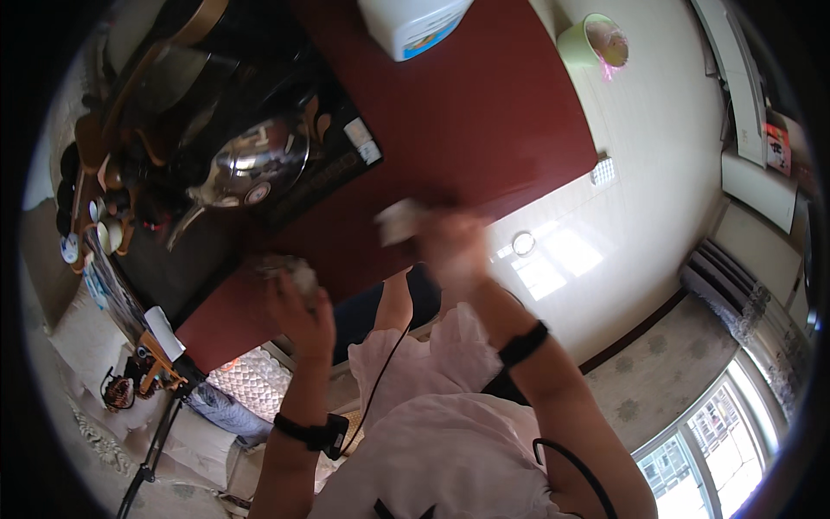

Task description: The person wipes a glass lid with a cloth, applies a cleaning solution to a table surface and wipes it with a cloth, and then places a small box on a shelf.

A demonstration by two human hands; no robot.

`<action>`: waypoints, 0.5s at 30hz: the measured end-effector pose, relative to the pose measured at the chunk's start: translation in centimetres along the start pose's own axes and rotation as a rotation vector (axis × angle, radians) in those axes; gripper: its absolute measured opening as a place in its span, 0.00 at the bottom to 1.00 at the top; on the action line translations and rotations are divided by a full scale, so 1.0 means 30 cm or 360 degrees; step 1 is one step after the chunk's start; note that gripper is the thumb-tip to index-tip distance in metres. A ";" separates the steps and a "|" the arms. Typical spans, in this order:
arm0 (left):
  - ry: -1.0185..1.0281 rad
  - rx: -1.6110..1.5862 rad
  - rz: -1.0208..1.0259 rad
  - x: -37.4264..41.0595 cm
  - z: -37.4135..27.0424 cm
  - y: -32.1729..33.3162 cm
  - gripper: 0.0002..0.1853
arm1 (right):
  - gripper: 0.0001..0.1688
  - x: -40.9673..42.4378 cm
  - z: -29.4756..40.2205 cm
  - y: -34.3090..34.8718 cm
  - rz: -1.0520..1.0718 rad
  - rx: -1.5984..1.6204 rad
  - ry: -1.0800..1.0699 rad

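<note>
My left hand is closed around a crumpled, greyish-white thing, perhaps a cloth or wipe, at the dark red table. My right hand, blurred, is over the table's near edge with a white piece, possibly tissue or cloth, at its fingers. Its exact grip is too blurred to tell. Left of my right hand, a shiny metal pan or lid rests on a black panel on the table. A white plastic container with a printed label stands at the far side.
Wooden utensils, cups and other kitchenware crowd the left side. A black tripod stands at lower left. Beyond the table's right edge a light green bin stands on the pale floor. A thin black cable hangs near my lap.
</note>
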State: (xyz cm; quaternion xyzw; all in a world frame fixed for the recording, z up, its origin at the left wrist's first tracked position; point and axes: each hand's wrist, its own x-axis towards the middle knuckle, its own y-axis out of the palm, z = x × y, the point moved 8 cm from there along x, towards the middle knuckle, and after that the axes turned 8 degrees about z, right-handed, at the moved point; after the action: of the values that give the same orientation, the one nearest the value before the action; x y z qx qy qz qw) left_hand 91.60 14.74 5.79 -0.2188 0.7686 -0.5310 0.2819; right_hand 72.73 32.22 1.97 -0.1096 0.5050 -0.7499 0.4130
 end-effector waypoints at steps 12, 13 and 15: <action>0.1309 -0.0231 0.0220 0.382 -1.255 0.261 0.21 | 0.12 -0.603 -0.977 -0.338 -0.1331 0.1309 0.1743; 0.1331 -0.0191 0.0160 0.402 -1.287 0.266 0.20 | 0.11 -0.622 -0.970 -0.293 -0.1301 0.1373 0.1771; 0.1270 -0.0179 0.0323 0.420 -1.284 0.266 0.27 | 0.11 -0.626 -0.941 -0.236 -0.1142 0.1275 0.1798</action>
State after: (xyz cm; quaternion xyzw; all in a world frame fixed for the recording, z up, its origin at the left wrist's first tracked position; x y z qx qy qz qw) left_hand 56.28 36.13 6.45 0.0661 0.8630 -0.5008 0.0003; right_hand 64.64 65.80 -0.42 0.2897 0.2631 -0.9051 -0.1664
